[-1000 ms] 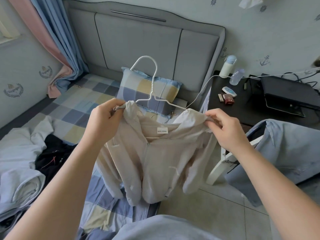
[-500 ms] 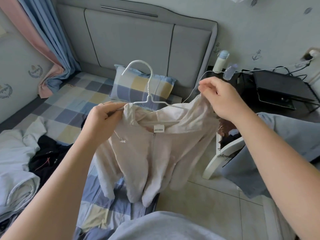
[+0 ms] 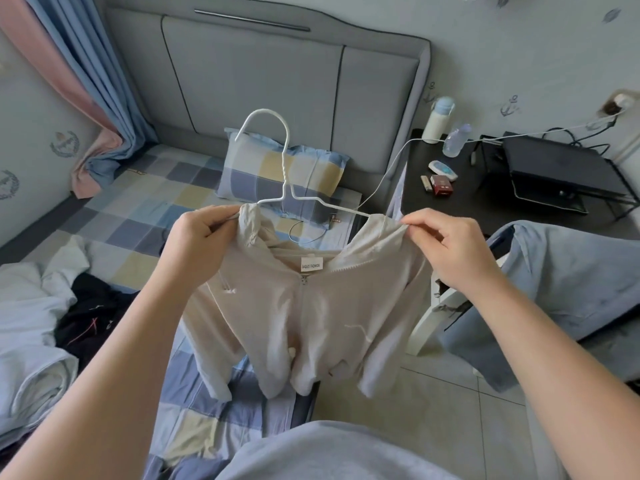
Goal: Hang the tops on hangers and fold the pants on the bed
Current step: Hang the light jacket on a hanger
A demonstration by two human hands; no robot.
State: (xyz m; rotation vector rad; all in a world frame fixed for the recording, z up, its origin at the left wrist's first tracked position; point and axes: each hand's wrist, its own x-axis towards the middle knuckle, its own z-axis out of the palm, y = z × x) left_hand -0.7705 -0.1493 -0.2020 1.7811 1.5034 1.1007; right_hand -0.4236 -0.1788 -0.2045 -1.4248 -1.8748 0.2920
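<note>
- The thin beige zip-up hooded top (image 3: 311, 306) is held up in the air over the side edge of the checked bed (image 3: 138, 209), I guess so its shoulders can settle on the white wire hanger (image 3: 284, 174).
- The left grip (image 3: 197, 237) is closed tight, pinching the hanger end and the shoulder fabric together.
- The right grip (image 3: 453, 247) pinches the other shoulder, probably to tug it over the wire.

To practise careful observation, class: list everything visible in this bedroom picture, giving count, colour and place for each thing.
hooded jacket: one, beige, held up centrally
wire hanger: one, white, inside the jacket's shoulders
bed: one, checked sheet, left
pillow: one, blue-yellow checked, bed's head
clothes pile: one, white and black, on bed
bedside table: one, black, right of bed
bottles: two, white and clear, on table
curtains: two, pink and blue, far left
left hand: grips one jacket shoulder
right hand: pinches the other shoulder
</note>
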